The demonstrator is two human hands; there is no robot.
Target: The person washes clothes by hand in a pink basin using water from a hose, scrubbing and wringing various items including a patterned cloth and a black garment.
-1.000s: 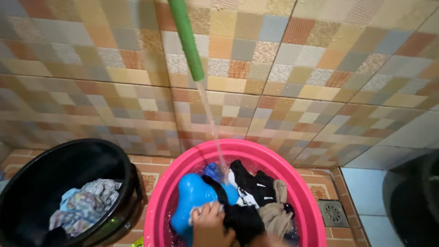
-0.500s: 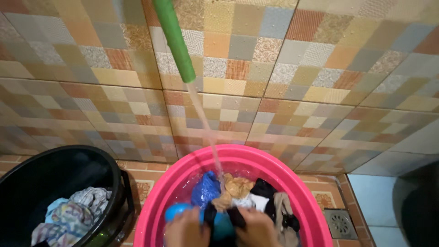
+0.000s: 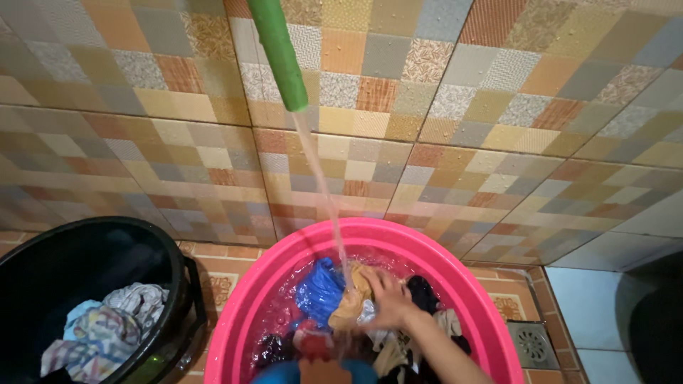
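Tan cloth is held up inside the pink basin, right under the water stream from the green hose, prob. so it gets rinsed. Right hand: grip closed on the cloth, fingers curled. Left hand barely seen at basin's near edge; grip can't be told. Black tub w/ laundry left of basin.

You're in a home wash area: patchwork tiled wall ahead of your hands, a green hose above them running water into the pink basin of clothes, a floor drain to their right.
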